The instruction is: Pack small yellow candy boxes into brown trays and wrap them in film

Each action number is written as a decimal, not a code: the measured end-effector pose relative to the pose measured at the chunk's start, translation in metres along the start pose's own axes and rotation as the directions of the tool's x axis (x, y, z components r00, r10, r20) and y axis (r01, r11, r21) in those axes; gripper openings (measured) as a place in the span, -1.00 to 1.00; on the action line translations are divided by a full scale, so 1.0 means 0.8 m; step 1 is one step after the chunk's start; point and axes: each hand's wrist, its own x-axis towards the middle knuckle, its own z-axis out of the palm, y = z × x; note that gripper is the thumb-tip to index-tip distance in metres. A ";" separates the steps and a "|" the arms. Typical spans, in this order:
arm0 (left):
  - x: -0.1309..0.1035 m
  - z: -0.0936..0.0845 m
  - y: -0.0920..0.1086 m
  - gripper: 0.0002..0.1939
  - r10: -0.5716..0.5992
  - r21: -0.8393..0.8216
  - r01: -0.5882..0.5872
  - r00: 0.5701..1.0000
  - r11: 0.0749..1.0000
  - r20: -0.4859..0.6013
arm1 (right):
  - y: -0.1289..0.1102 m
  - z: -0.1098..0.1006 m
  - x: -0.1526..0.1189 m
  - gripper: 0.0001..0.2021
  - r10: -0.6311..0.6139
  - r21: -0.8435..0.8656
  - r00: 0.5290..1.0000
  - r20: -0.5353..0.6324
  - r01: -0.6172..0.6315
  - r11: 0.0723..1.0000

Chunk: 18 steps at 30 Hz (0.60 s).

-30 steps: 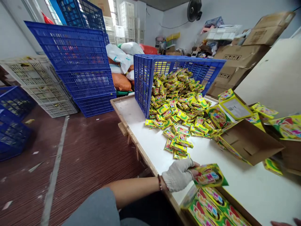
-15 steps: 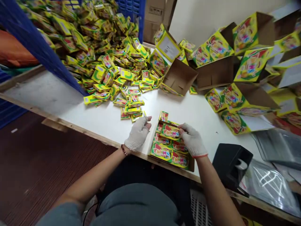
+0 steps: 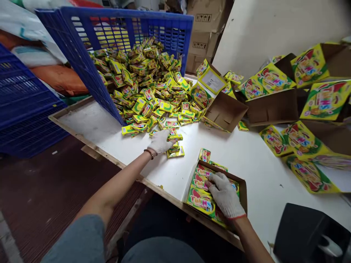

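Small boxes are yellow and green, the crate blue.

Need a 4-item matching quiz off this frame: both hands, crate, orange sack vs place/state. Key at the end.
Column 1
1. Left hand
2. Right hand
3. Crate
4. Orange sack

Column 2
A. To the left of the crate in the picture
B. Over the packed box
C. At the loose packs on the table
D. Blue, with packs spilling out

Pairs: 1-C, 2-B, 3-D, 4-A
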 end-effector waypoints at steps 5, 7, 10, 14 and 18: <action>0.028 -0.007 0.011 -0.74 0.016 0.042 -0.018 0.999 0.999 0.047 | 0.001 0.000 -0.002 -0.83 -0.016 0.022 0.987 -0.159 0.020 1.000; 0.021 -0.015 0.019 -0.76 0.048 0.025 -0.048 0.999 0.999 0.017 | -0.007 -0.011 -0.001 -0.82 -0.035 0.030 0.962 -0.271 0.045 0.999; 0.000 -0.028 0.046 -0.71 0.160 -0.043 -0.161 0.987 0.986 -0.010 | -0.028 -0.038 0.005 -0.77 -0.124 -0.011 0.904 -0.409 0.131 0.991; -0.034 -0.023 0.110 -0.74 0.477 -0.309 -0.450 0.879 0.838 0.013 | -0.047 -0.066 0.025 -0.64 -0.190 0.075 0.864 -0.466 0.252 0.965; -0.055 0.008 0.157 -0.70 0.544 -0.457 -0.471 0.838 0.754 0.034 | -0.034 -0.066 0.037 -0.83 -0.044 0.193 0.920 -0.390 0.129 0.973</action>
